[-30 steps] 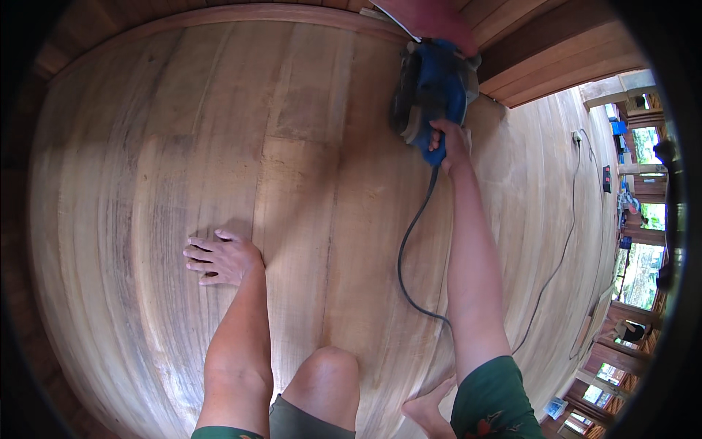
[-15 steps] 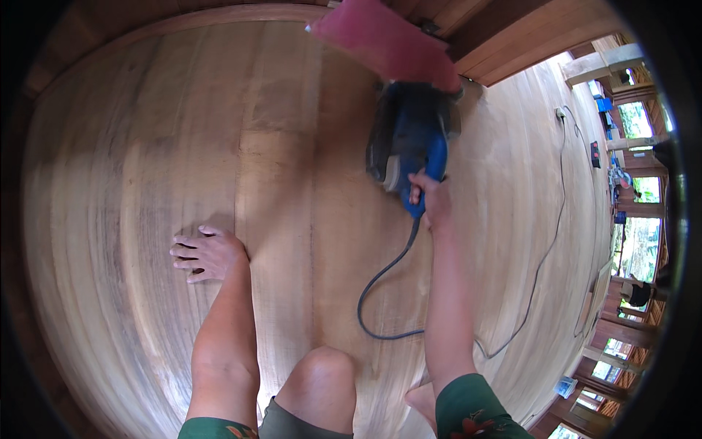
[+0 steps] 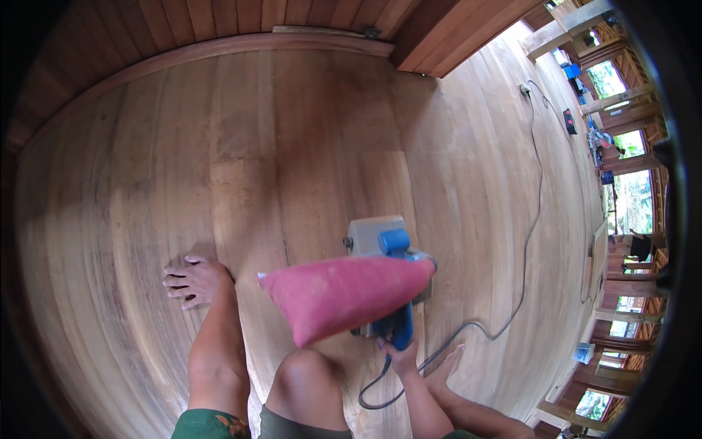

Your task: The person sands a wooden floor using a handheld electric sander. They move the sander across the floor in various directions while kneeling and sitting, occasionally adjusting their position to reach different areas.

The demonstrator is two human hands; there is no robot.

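Observation:
My right hand (image 3: pixel 398 356) is wrapped round the rear handle of a blue and grey belt sander (image 3: pixel 376 228), which sits on the wooden floor just ahead of my knees. A pink cloth dust bag (image 3: pixel 347 294) sticks out to the left from the sander and hides much of its body. Flat on the boards to the left, my left hand (image 3: pixel 194 282) has its fingers spread and holds nothing. The sander's dark cord (image 3: pixel 474 325) loops by my right wrist and runs off to the right across the floor.
A plank wall with a baseboard (image 3: pixel 219 58) bounds the floor ahead, and a wooden post (image 3: pixel 446 44) juts in at the far right. The cord meets a plug connector (image 3: pixel 524 88). Beyond lie a black and red item (image 3: pixel 570 121) and a pale blue container (image 3: pixel 583 353).
My right hand has drawn the sander back from near the far wall to close by my knees. The pink bag now lies across its left side. My left hand stays planted on the floor.

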